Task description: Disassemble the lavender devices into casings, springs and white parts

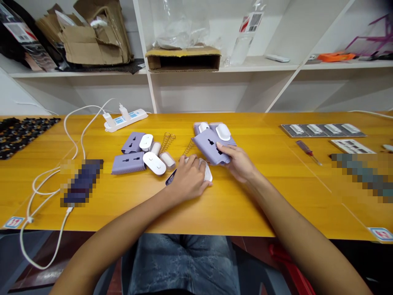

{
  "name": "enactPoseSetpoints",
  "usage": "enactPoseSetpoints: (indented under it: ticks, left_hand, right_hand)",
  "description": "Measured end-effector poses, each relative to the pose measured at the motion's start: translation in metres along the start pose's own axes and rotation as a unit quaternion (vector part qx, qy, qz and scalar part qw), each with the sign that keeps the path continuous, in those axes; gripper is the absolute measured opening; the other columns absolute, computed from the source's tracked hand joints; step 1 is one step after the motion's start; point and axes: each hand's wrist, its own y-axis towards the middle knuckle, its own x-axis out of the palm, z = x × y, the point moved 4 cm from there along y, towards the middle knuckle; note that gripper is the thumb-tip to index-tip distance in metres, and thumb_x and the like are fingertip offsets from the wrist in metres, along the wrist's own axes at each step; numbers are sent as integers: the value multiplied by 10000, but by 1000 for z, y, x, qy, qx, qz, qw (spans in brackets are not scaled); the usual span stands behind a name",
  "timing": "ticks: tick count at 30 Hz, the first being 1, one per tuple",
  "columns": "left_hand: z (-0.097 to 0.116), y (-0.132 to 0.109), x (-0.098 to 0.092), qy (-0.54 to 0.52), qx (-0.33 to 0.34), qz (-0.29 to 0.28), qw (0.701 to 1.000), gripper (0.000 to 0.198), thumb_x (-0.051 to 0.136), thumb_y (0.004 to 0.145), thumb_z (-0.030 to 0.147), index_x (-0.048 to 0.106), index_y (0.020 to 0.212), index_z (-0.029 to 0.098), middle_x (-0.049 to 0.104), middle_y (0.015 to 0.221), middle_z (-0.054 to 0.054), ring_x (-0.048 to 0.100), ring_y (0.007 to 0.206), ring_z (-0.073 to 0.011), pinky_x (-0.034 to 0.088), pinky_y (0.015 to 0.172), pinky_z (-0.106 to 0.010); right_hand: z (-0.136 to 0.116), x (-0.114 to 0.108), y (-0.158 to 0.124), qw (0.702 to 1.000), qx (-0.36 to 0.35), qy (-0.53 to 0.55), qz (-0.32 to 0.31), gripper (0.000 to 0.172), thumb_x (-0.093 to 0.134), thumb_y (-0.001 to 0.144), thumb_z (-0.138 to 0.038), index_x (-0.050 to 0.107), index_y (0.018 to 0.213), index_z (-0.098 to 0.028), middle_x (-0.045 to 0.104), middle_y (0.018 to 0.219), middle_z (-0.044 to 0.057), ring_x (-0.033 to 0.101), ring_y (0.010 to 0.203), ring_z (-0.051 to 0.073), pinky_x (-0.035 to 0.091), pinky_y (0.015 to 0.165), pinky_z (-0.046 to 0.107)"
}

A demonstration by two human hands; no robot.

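My right hand [236, 162] grips a lavender plug-socket faceplate [210, 146] by its edge, tilted up off the yellow table [245, 205]. My left hand [188, 179] is curled over a white oval cover [207, 173], partly hiding it and a dark-edged lavender piece [170, 178]. A coil spring [188, 148] lies between my hands. Further left lie two lavender faceplates [128, 163], white oval covers [154, 163], white cylinders [168, 159] and coil springs [167, 142]. Behind my right hand are more lavender plates [225, 137].
A white power strip [124, 121] with white cables [73, 135] sits at the left, beside a black mat [21, 135]. A screwdriver [308, 152] and a grey tray of white parts [322, 130] lie at the right. White shelves [184, 82] hold cardboard behind the table.
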Motion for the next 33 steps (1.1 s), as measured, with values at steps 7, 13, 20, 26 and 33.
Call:
enactPoseSetpoints:
  ticks: [7, 13, 20, 26, 33]
  left_hand:
    - [5, -1, 2, -31, 73, 15, 997, 642, 739, 1008, 540, 602, 1438, 83, 644, 1409, -228, 551, 1382, -411, 409, 1155, -545]
    - [-4, -8, -4, -99, 136, 43, 985, 671, 630, 1054, 654, 611, 1428, 98, 719, 1331, -205, 642, 1324, -377, 478, 1124, -536]
    - [-15, -16, -19, -167, 183, 117, 962, 742, 703, 952, 767, 668, 1351, 142, 723, 1377, -213, 644, 1358, -400, 524, 1134, -567]
    - [42, -28, 0, -58, 219, 30, 974, 469, 655, 1062, 557, 685, 1286, 146, 585, 1577, -220, 629, 1376, -393, 556, 1115, -501]
    - [56, -38, 4, -135, 220, 32, 966, 323, 473, 1076, 97, 642, 1343, 167, 589, 1541, -176, 611, 1373, -279, 580, 1107, -376]
  right_hand:
    - [-8, -8, 2, 1000, 1, 7, 14, 398, 944, 717, -515, 779, 899, -203, 763, 898, 65, 671, 783, 230, 626, 654, 356]
    - [-25, -34, 5, 992, -13, -99, 78, 395, 976, 633, -453, 770, 799, -160, 700, 746, 34, 583, 657, 156, 465, 534, 258]
    - [-43, -57, 4, 984, -10, -147, 103, 350, 945, 647, -417, 785, 790, -139, 713, 738, 49, 588, 638, 157, 421, 519, 263]
    - [-34, -55, 9, 982, -10, -154, 108, 313, 914, 695, -410, 778, 789, -144, 706, 731, 63, 577, 619, 162, 420, 492, 273]
    - [-34, -59, 12, 982, -23, -143, 121, 341, 925, 684, -422, 790, 833, -147, 703, 744, 69, 584, 604, 173, 471, 442, 279]
